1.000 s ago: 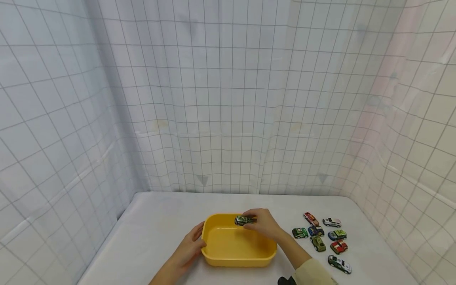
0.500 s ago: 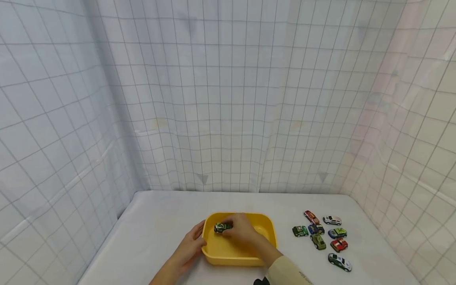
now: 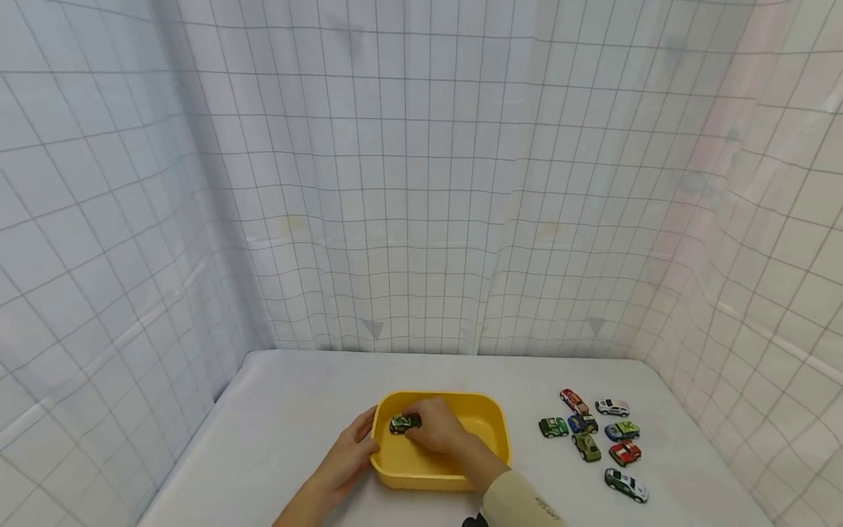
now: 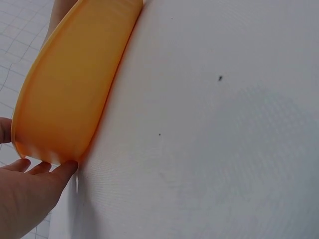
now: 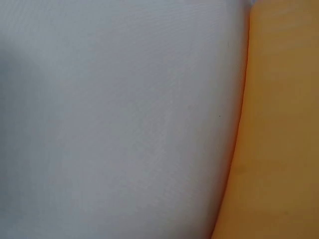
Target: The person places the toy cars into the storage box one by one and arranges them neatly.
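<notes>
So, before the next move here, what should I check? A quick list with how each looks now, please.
1. Left-hand grip steadying the yellow tray: ok, thumb and fingers hold its side.
2. Dark green toy car inside the tray's rim: ok.
3. Car resting on the tray floor: cannot tell, partly hidden by fingers.
4. Right-hand grip free for another car: not ok, it holds this one.
5. All cars off the white table: not ok, eight other toy cars lie there.

Left hand [image 4: 31,195] on orange tray [image 4: 72,82]
</notes>
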`<state>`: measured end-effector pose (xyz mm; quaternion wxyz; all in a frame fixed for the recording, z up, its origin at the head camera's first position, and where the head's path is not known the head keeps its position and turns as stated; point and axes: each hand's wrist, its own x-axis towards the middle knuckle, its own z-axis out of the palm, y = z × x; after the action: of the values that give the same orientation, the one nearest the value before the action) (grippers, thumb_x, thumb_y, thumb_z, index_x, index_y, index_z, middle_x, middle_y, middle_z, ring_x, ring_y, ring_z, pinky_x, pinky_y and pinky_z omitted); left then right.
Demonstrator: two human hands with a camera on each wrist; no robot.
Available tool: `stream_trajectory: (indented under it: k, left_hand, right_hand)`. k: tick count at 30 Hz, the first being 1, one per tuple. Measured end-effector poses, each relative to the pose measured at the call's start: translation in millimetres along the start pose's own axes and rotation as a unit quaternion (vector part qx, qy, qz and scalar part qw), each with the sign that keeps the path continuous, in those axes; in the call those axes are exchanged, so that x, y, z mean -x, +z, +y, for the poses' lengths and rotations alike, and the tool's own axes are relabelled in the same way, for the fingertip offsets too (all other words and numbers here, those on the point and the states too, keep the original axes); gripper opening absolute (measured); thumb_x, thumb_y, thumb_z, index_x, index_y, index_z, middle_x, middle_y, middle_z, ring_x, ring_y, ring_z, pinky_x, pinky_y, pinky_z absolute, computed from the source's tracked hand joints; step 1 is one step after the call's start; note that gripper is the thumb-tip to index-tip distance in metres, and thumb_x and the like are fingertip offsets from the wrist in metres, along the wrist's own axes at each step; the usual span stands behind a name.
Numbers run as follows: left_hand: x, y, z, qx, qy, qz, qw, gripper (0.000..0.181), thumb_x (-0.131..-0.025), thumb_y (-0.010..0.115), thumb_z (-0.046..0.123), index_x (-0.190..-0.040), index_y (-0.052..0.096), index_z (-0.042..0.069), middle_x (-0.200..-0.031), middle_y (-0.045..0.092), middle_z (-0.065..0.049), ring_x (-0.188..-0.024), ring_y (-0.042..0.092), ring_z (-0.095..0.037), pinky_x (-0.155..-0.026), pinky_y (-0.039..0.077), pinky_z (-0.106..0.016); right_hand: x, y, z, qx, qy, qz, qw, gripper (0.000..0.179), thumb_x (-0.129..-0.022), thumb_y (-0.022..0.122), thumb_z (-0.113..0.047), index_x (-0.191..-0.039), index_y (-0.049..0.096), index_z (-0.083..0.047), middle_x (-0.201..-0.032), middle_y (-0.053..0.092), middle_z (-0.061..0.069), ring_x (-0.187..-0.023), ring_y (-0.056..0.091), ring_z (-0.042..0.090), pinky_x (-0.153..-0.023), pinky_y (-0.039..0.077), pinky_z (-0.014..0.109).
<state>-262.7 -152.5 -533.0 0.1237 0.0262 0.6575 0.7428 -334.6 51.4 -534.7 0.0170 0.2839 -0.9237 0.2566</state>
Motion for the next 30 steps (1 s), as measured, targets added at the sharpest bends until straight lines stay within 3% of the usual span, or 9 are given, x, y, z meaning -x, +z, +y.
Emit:
stream_trajectory:
  k: [9,18,30]
  left_hand:
    - [-2.5,-0.3,-0.4,0.001,-0.009,0.002,1.0000,0.083,-0.088,0.051,-0.008,-0.163,0.019,-0.002,-0.167,0.014,-0.030,-0.149,0.025,-0.047,-0.102,0.052,-0.040]
    - [-1.7,-2.0,1.2,0.004,-0.008,0.007,0.9999,0.084,-0.088,0.052,-0.008,-0.164,0.017,0.000,-0.166,0.013,-0.030,-0.149,0.025,-0.048,-0.107,0.049,-0.044]
    - [-0.7,-0.1,2.3,0.007,-0.011,0.013,0.9998,0.084,-0.088,0.052,-0.009,-0.164,0.017,-0.001,-0.166,0.011,-0.031,-0.148,0.027,-0.049,-0.107,0.049,-0.047]
  right_hand:
    - [0.9,-4,0,-0.011,0.009,-0.004,0.9999,0.033,-0.086,0.085,-0.020,-0.117,0.079,-0.008,-0.108,0.074,-0.004,-0.103,0.065,0.011,-0.097,0.055,0.032]
    - [1.1,-14,2,-0.098,0.016,-0.014,0.9950,0.036,-0.088,0.084,-0.017,-0.121,0.076,-0.003,-0.113,0.075,0.000,-0.104,0.067,0.011,-0.091,0.058,0.030]
    - [10.8,-29,11,-0.069,-0.023,-0.028,0.9969,0.039,-0.088,0.084,-0.021,-0.122,0.076,-0.005,-0.117,0.074,0.002,-0.104,0.067,0.015,-0.090,0.058,0.030]
